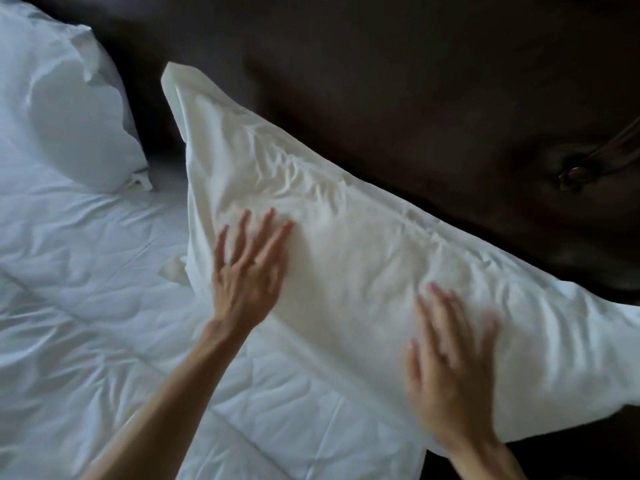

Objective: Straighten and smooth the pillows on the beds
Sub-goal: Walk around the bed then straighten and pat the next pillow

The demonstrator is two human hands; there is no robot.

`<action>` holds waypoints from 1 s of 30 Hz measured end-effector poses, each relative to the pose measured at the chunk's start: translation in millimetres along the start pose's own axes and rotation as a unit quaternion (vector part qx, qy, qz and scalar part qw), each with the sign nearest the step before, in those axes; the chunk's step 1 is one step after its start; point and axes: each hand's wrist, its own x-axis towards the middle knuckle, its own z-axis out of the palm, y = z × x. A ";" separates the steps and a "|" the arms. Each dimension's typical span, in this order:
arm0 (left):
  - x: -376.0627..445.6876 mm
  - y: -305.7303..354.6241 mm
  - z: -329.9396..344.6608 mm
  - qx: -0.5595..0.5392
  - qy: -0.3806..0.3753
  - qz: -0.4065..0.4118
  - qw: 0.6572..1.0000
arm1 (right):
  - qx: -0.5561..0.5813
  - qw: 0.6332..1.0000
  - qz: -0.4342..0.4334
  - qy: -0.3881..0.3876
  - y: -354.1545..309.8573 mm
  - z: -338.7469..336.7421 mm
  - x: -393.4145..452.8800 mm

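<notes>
From the head camera, a white pillow (363,258) lay slantwise across the bed, its case creased in fine wrinkles near the upper seam and its far edge pressed against the dark tufted headboard (433,98). The left hand (247,271) lay flat on the pillow's near left part, fingers spread and gripping nothing. The right hand (446,362), blurred, was likewise open with its palm down on the pillow's lower right part. A second white pillow (65,109) leaned against the headboard, well apart to the left. The quilted white duvet (104,306) beneath was rumpled.
</notes>
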 end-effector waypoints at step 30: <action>-46.3 10.6 33.1 -0.055 -0.020 -0.005 0.998 | -0.031 0.978 -0.160 -0.133 -70.6 64.2 -16.8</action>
